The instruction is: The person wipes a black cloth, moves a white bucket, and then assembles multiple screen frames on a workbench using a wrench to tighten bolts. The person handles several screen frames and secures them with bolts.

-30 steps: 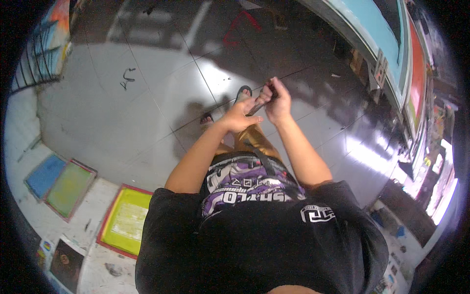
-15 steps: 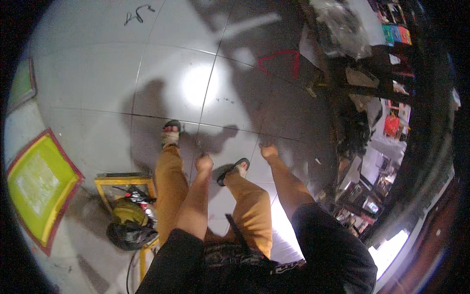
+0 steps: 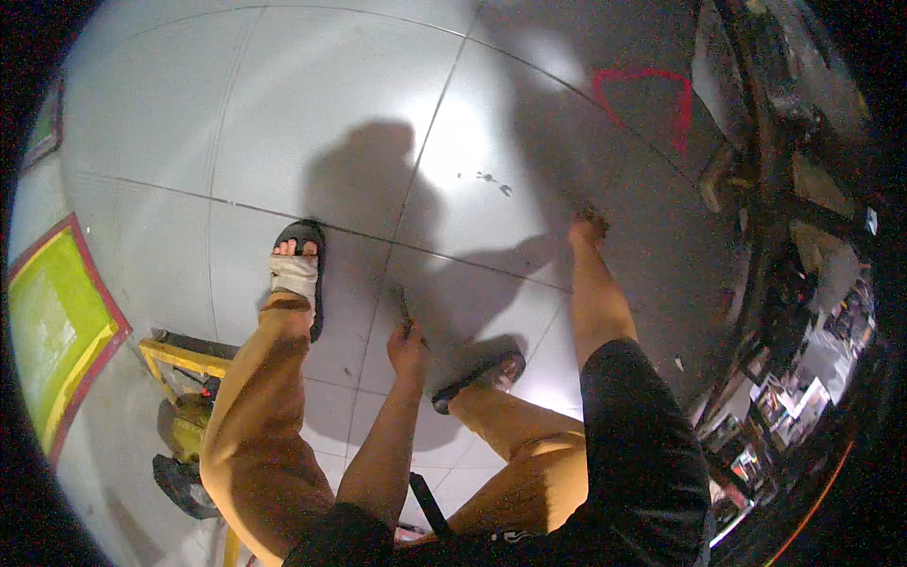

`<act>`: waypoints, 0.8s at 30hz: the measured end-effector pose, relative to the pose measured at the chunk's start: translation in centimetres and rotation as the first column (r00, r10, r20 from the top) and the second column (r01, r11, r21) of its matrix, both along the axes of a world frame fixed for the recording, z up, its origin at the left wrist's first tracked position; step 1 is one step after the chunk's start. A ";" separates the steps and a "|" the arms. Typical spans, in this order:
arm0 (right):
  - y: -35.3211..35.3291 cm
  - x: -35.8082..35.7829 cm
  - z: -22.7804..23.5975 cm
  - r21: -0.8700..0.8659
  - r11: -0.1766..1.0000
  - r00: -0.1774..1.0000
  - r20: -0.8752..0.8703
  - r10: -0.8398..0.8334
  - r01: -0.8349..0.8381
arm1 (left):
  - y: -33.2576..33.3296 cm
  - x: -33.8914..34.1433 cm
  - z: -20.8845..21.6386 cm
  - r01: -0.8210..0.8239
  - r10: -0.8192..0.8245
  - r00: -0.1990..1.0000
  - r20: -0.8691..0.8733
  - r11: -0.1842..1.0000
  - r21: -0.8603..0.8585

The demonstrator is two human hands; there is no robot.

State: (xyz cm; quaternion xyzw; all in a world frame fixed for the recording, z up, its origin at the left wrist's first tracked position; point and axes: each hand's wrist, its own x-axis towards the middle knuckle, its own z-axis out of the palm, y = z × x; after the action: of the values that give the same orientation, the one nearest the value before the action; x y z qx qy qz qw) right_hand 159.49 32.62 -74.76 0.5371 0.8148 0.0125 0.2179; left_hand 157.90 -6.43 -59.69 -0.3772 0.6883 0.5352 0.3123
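My left hand is low over the tiled floor, between my two feet, its fingers closed round a thin dark rod-like tool that points away from me. What kind of tool it is cannot be made out. Farther out and to the right, my right hand reaches over the shaded part of the floor. Its fingers look curled, but shadow and grain hide whatever is in them. Under both hands lie pale grey tiles with dark joint lines.
A red outline and small dark marks are on the floor ahead. At left lies a green panel with a red border, near a yellow frame. Cluttered shelving lines the right. My sandalled feet stand apart.
The view has shifted and come closer to the floor. My right hand has moved outward to the right, away from the left one. The rod in my left hand now shows more plainly.
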 end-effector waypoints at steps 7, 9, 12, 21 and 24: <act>-6.1 -2.6 6.0 -0.281 0.934 0.970 0.042 0.241 -0.220 | 3.6 0.5 4.4 -0.127 0.126 0.991 0.038 0.991 0.032; -11.9 -2.7 9.4 -0.380 0.883 0.938 0.095 0.334 -0.276 | 3.4 1.6 5.7 -0.014 0.013 0.999 -0.052 1.000 -0.014; -17.3 -0.2 13.7 -0.391 0.901 0.981 -0.028 0.193 -0.189 | 5.1 0.2 10.5 -0.206 0.214 0.962 0.172 0.977 -0.063; -20.7 -5.4 39.2 -0.344 0.890 0.873 -0.474 0.111 -0.300 | 5.1 -8.7 27.5 -0.614 0.602 0.782 0.158 0.703 0.360; -19.1 -11.7 50.0 -0.226 0.922 0.706 -0.705 0.068 -0.314 | 3.8 -14.6 35.3 -0.456 0.518 0.855 0.015 0.738 0.497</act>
State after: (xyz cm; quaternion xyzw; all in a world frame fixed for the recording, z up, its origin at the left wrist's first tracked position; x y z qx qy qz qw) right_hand 147.84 13.49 -24.80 0.3704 0.8791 -0.2997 -0.0139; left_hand 143.25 -2.66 -24.39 -0.4197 0.4274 0.7748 0.2020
